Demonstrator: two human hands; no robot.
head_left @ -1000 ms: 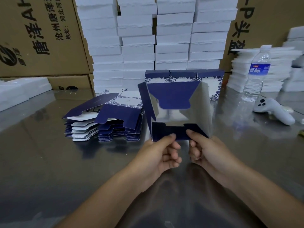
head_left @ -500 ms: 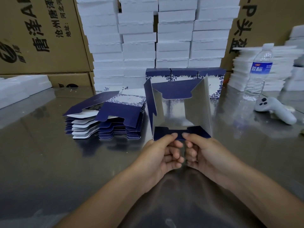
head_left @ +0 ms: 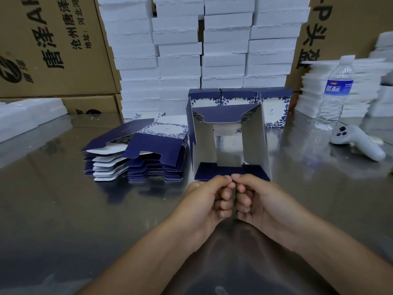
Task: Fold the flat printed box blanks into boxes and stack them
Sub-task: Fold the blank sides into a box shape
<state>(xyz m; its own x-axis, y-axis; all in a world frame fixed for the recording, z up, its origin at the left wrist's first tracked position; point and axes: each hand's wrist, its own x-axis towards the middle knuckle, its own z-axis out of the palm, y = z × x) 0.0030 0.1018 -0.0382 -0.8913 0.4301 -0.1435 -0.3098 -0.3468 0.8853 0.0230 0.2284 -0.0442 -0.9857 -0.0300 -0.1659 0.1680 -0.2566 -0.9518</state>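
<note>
The partly formed box (head_left: pixel 204 145) stood upright on the reflective surface (head_left: pixel 63 209), directly in front of the person, as an open sleeve: white inner walls at left and right, a navy flap folded across the top, and a navy flap lying at the near bottom edge. The left hand (head_left: pixel 209 199) and right hand (head_left: pixel 255 199) were both curled, thumb against forefinger, each pinching that near flap at its middle, with the two sets of knuckles just beside one another. Through the open sleeve the surface and part of a finished box were visible. A row of three finished boxes (head_left: pixel 238 96), navy with a blue leaf print on white panels, stood closed just behind the sleeve. To the left lay the stack of flat blanks (head_left: pixel 153 150), navy sides and white sides showing at the edges. Stacked white trays (head_left: pixel 225 50) rose behind the row. The left carton (head_left: pixel 53 50) carried large characters reading 唐泽 and smaller ones reading 沧州唐泽. The right carton (head_left: pixel 331 28) showed 头盔. A clear bottle (head_left: pixel 333 92) with a white cap bore a blue label; its lettering could not be read. A white controller (head_left: pixel 357 141) lay near it
</note>
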